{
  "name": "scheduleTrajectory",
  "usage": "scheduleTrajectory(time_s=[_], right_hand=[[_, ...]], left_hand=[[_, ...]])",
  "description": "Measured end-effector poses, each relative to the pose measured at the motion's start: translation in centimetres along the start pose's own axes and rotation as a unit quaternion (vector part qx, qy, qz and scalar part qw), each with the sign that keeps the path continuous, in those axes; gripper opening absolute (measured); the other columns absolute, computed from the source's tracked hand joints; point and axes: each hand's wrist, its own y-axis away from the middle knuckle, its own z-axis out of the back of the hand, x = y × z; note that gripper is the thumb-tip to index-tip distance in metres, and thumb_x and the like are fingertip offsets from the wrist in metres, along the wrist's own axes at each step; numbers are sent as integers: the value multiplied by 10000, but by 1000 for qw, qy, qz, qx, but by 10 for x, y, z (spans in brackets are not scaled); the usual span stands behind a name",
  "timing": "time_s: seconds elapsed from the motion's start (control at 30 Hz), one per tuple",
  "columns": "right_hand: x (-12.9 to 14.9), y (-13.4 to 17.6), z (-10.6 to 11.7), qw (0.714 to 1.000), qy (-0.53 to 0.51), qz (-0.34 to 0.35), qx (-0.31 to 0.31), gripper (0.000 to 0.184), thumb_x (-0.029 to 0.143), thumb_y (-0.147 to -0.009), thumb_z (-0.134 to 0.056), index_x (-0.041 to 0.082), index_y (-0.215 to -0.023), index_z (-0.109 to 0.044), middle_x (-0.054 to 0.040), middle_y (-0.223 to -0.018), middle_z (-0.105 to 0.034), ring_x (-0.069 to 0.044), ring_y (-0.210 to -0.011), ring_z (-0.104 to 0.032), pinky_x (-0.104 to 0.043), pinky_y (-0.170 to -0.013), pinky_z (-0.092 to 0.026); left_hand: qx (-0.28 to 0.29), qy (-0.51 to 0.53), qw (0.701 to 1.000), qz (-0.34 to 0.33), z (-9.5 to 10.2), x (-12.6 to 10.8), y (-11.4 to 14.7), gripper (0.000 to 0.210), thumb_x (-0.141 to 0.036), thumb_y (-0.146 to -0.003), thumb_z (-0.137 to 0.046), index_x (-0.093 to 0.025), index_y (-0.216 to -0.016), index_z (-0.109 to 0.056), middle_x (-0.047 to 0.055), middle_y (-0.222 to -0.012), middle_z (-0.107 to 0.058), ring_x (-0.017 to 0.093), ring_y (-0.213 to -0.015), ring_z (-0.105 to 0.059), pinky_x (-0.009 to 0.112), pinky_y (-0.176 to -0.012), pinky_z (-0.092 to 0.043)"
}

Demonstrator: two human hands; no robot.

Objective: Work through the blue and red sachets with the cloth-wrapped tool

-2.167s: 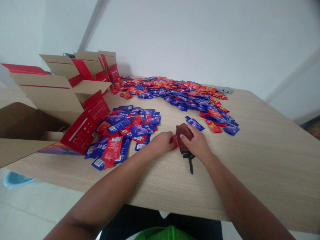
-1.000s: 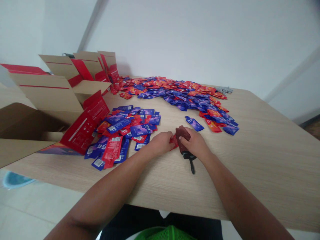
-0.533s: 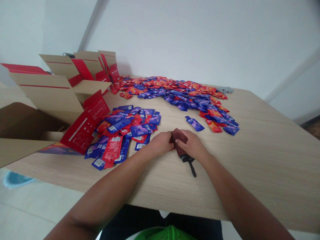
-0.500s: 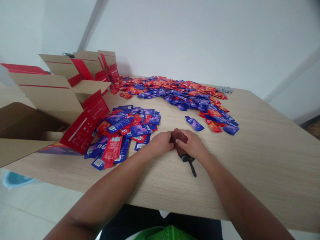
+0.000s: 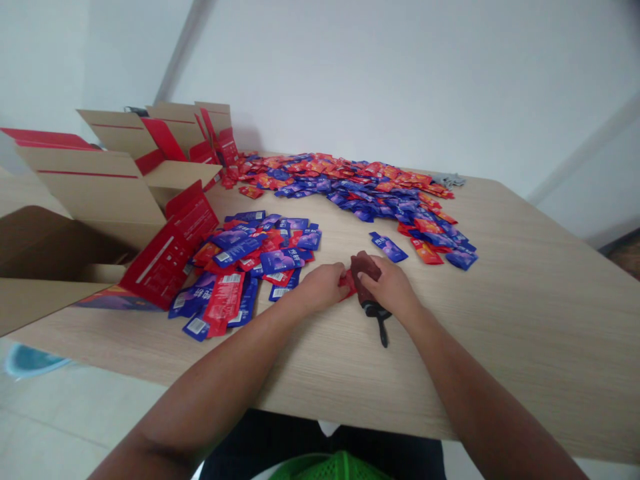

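Note:
My left hand (image 5: 325,287) is closed on the edge of a red sachet (image 5: 349,285), which lies low over the table and is partly hidden by the fingers. My right hand (image 5: 393,285) grips a dark reddish-brown object (image 5: 366,265) with a black end and a short black strap or tail (image 5: 383,332) pointing toward me; its exact kind I cannot make out. The brown object is just right of the red sachet. Left of my hands lies a loose pile of blue and red sachets (image 5: 285,259). A single blue sachet (image 5: 389,247) rests just beyond my right hand.
A long heap of blue, red and orange sachets (image 5: 350,190) curves along the back of the wooden table (image 5: 525,320). Open cardboard boxes (image 5: 90,180) with raised flaps stand at the left. A grey cloth-like bundle (image 5: 450,179) lies at the back right, and a blue basin (image 5: 33,360) is on the floor.
My right hand has shifted slightly up and right with the brown object, away from my left hand. More of the red sachet in my left hand now shows.

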Motion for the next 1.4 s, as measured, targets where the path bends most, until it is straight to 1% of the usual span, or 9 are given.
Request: scheduleTrajectory(time_s=[0.2, 0.3, 0.43, 0.57, 0.7, 0.8, 0.93, 1.13, 1.4], right_hand=[[-2, 0, 1, 1000, 9, -15, -4, 300, 335, -946, -689, 235, -1226, -731, -78, -1075, -747, -261, -982, -677, -368, -862, -490], [-3, 0, 0, 1000, 12, -11, -8, 302, 336, -940, -691, 231, -1220, -733, -82, -1079, -745, -267, -1001, -675, -380, -887, -500], [0, 1, -1, 999, -12, 8, -35, 371, 329, -932, -698, 245, -1292, -725, -86, -1140, -747, -280, -1069, -676, -406, -964, -515], [8, 4, 1, 996, -59, 45, -59, 392, 325, -937, -700, 248, -1321, -715, -84, -1178, -747, -282, -1085, -676, -414, -982, -521], [12, 6, 0, 995, -65, 74, 5, 394, 302, -932, -714, 238, -1321, -713, -79, -1155, -747, -265, -1033, -683, -390, -924, -523], [12, 6, -1, 995, -56, 72, 38, 384, 290, -936, -717, 234, -1316, -718, -76, -1145, -750, -253, -1010, -682, -373, -890, -516], [10, 4, -1, 995, -57, 66, 39, 367, 289, -935, -725, 230, -1298, -723, -75, -1141, -749, -248, -994, -678, -372, -889, -510], [10, 4, -1, 996, -48, 66, 42, 346, 300, -942, -723, 234, -1281, -725, -76, -1152, -748, -249, -1008, -677, -369, -896, -501], [7, 3, -2, 999, -20, 35, 22, 338, 327, -948, -710, 223, -1270, -727, -81, -1141, -751, -260, -1026, -677, -375, -906, -499]], left_hand=[[0, 1, 1000, 2, 1, -1, 1, 213, -373, -942, -663, -193, -1042, -713, 95, -995, -782, 214, -807, -688, 296, -658, -424], [0, -4, 1000, 3, 2, -2, 1, 199, -361, -938, -665, -193, -1036, -708, 95, -991, -780, 213, -804, -686, 296, -659, -423], [1, 0, 1000, 1, 1, -1, 1, 183, -356, -946, -664, -200, -1035, -700, 90, -999, -783, 206, -802, -695, 290, -670, -437], [4, -4, 1000, -1, 0, 0, -1, 204, -344, -931, -666, -193, -1060, -712, 108, -1035, -794, 227, -841, -723, 294, -681, -468], [13, 2, 1000, -1, -1, 1, -3, 268, -281, -878, -670, -184, -1119, -735, 113, -1065, -804, 251, -903, -744, 298, -704, -501], [12, 3, 1000, 1, -1, 1, -3, 279, -280, -873, -661, -177, -1119, -744, 120, -1063, -807, 254, -888, -745, 304, -699, -512], [3, -1, 1000, -10, -2, 2, -2, 283, -282, -869, -650, -176, -1112, -750, 123, -1064, -809, 254, -872, -744, 310, -699, -514], [15, 0, 1000, -20, 1, 0, -1, 280, -250, -881, -635, -182, -1122, -760, 109, -1084, -817, 245, -897, -755, 296, -722, -527], [9, -10, 1000, 7, 2, -4, -1, 292, -367, -910, -675, -182, -1126, -742, 120, -1075, -806, 260, -909, -747, 307, -728, -519]])
